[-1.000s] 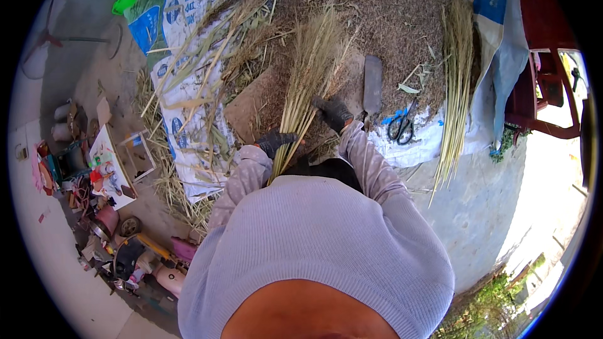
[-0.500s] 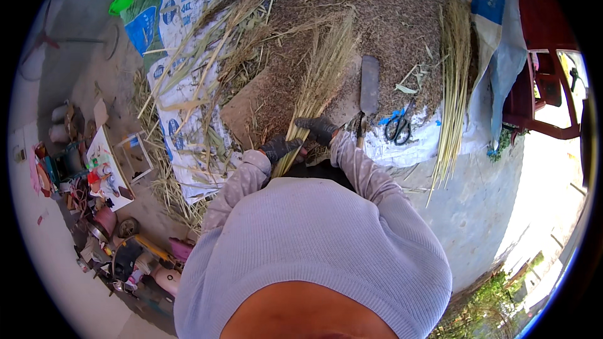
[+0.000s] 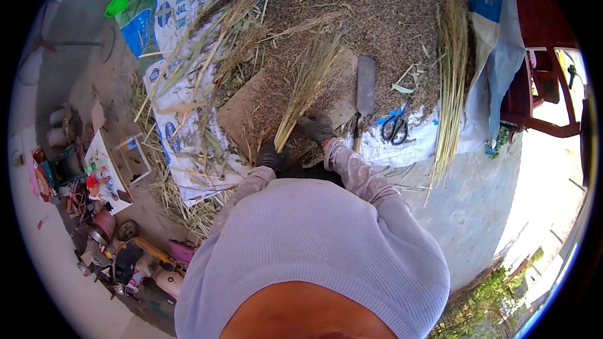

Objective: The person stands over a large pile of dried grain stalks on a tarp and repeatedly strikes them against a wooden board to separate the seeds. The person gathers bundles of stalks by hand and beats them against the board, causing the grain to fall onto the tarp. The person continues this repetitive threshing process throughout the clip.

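A grey concrete yard floor [image 3: 465,213] fills the head view, spread in the upper half of the frame with white woven plastic sacks printed in blue [image 3: 169,132] and a heap of brown chaff and loose seed [image 3: 377,25]. At centre, a person in a pale lilac knitted top bends over a flat brown board [image 3: 242,113]. The left hand [image 3: 271,157], in a dark work glove, is closed round the stem end of a bundle of dry yellow grass stalks [image 3: 308,88], whose bushy heads fan toward the top of the frame over the board. The right hand [image 3: 317,127], also gloved, is clamped on the same bundle just beside the left.

Right of the hands a long flat metal blade with a wooden handle [image 3: 365,88] lies on the chaff, and blue-handled scissors [image 3: 396,125] lie on the sacking beyond it. A tall sheaf of pale stalks [image 3: 449,88] runs down the right of the frame; a clutter of toys and small household things [image 3: 107,213] sits lower left.

The risks look modest but real: a loose grip could let the stalks slide apart and scatter, and a careless reach to the right could meet the blade's edge or the scissor points, both close to the right wrist. Brittle stems may also snap if bent hard.
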Motion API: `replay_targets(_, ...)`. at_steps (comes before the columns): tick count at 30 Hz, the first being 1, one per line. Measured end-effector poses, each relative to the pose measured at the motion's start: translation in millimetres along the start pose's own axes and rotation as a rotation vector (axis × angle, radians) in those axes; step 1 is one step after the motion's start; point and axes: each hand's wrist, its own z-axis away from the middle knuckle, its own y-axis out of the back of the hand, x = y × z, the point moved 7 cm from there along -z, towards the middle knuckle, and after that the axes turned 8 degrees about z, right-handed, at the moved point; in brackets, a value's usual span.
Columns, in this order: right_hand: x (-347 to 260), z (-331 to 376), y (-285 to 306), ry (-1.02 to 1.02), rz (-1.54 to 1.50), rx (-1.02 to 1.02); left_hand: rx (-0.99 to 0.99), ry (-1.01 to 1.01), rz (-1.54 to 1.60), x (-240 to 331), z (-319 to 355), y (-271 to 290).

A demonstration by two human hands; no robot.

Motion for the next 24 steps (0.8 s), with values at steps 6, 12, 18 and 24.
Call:
replay_targets(6,30.4,-5.6,152.7,-0.086,0.45,0.747,-0.026,0.054,-0.118,1.4,-7.1,7.0)
replay_targets(12,73.4,-14.1,162.7,-0.302,0.255,0.594,-0.012,-0.064,-0.187,-14.7,-25.5,11.8)
replay_targets(18,75.5,-27.7,147.4,-0.241,0.464,0.316,-0.054,-0.008,-0.215,9.9,-12.2,22.5)
replay_targets(24,-21.6,33.2,96.0,0.256,0.347,0.105,-0.051,-0.067,-0.246,-33.9,-37.9,3.9)
